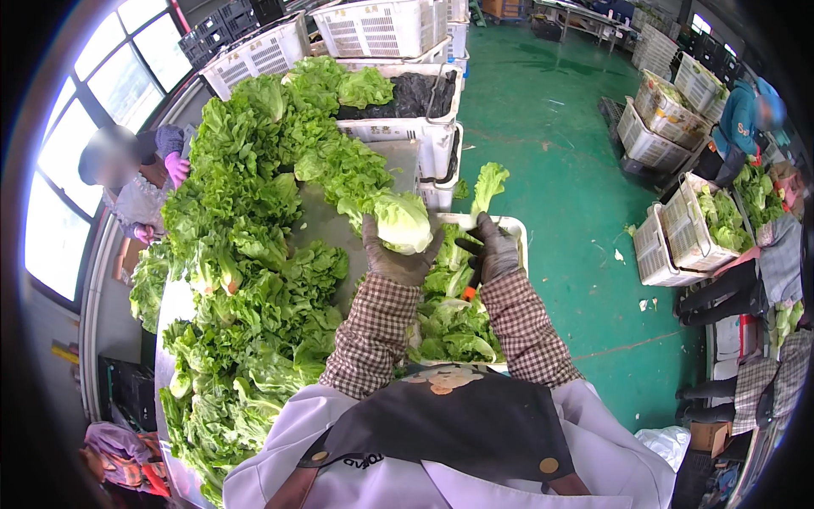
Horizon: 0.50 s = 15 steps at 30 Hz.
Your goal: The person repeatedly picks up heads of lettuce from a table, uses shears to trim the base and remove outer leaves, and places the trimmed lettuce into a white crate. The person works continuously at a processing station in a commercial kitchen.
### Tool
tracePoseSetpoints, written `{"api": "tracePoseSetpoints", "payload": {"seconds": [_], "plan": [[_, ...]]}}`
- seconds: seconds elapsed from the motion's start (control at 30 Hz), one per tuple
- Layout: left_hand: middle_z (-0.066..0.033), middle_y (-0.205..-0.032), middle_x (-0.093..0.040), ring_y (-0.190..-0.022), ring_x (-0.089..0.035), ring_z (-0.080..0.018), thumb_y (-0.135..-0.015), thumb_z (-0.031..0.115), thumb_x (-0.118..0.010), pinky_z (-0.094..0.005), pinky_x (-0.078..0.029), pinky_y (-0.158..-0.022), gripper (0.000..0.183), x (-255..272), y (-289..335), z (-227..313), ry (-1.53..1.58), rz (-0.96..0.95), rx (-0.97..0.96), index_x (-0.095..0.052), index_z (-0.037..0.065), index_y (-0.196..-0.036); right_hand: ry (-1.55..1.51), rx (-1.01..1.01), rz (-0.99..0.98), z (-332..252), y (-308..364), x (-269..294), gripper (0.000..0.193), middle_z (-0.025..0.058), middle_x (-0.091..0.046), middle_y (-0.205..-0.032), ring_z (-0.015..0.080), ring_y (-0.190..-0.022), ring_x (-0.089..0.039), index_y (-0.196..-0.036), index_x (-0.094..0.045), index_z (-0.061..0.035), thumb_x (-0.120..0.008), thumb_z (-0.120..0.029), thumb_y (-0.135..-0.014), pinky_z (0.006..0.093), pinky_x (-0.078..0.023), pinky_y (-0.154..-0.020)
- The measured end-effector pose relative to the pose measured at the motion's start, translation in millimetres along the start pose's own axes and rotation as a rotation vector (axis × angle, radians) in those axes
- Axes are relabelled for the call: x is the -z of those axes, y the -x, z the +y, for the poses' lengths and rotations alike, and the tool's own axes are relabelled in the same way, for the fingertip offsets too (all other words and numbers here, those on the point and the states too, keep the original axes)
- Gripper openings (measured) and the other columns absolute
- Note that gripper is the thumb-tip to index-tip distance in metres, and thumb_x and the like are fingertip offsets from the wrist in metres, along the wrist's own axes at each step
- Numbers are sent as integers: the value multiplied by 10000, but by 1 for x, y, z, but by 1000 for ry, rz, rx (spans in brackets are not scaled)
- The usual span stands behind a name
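Over the table's right edge: the left hand (397, 266), gloved, cups a pale head (403, 219) of lettuce from below, thumb on one side, fingers on the other.
Right hand (498, 254): gloved, just beside the left, above a white crate (514, 226); its curled fingers grasp the base of a leaf (489, 187), which stands upright.
Crate: near the table's right edge, with loose lettuce (458, 327) inside.
Orange item (469, 293): just below the right hand, partly hidden; I cannot tell its kind.
Table (326, 227): metal, bare in a middle strip, a lettuce heap (242, 204) all along its left edge.
Far edge: stacked white crates (386, 129), one lined with black film (415, 93).
Left edge: a co-worker (140, 165) in pink gloves (176, 170), beside the heap.
Floor (551, 170): green, with more workers (739, 123) well apart at right.
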<state>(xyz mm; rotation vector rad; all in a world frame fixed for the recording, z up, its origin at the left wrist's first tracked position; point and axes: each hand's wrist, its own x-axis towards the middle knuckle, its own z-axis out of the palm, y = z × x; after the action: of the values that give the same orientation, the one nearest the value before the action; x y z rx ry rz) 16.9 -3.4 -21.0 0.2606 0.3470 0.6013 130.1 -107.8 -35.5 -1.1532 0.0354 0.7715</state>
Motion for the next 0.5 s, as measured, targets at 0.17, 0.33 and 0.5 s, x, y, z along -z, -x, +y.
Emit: {"api": "tracePoseSetpoints", "payload": {"seconds": [0.17, 0.33, 0.5], "plan": [[-111, -1174, -507, -1029, -531, -294, -731, 767, -314, -478, -426, -887, 835, -7, -5, 0, -114, -169, -60, -388, 126, -1261, 236, 250, -208, 12, 16, -8, 554, 78, -645, -832, 80, -434, -499, -1170, -472, 3, -525, -453, -860, 202, -365, -364], [-138, -1205, -474, -1035, -526, -315, -628, 794, -482, -435, -442, -897, 992, -10, -10, 2, -282, -725, -99, -329, 66, -1284, 96, 597, -467, 4, 44, -23, 480, 95, -593, -991, 164, -836, -572, -1128, -516, -4, -718, -227, -754, 262, -474, -738], [-120, -1241, -466, -1140, -466, -248, -610, 720, -598, -387, -400, -963, 1003, -16, 3, 10, -349, -508, -49, -319, 55, -1307, 582, 1221, -351, -13, 40, -21, 491, 74, -567, -1018, 183, -965, -549, -1093, -558, -32, -766, -129, -659, 289, -463, -817]]}}
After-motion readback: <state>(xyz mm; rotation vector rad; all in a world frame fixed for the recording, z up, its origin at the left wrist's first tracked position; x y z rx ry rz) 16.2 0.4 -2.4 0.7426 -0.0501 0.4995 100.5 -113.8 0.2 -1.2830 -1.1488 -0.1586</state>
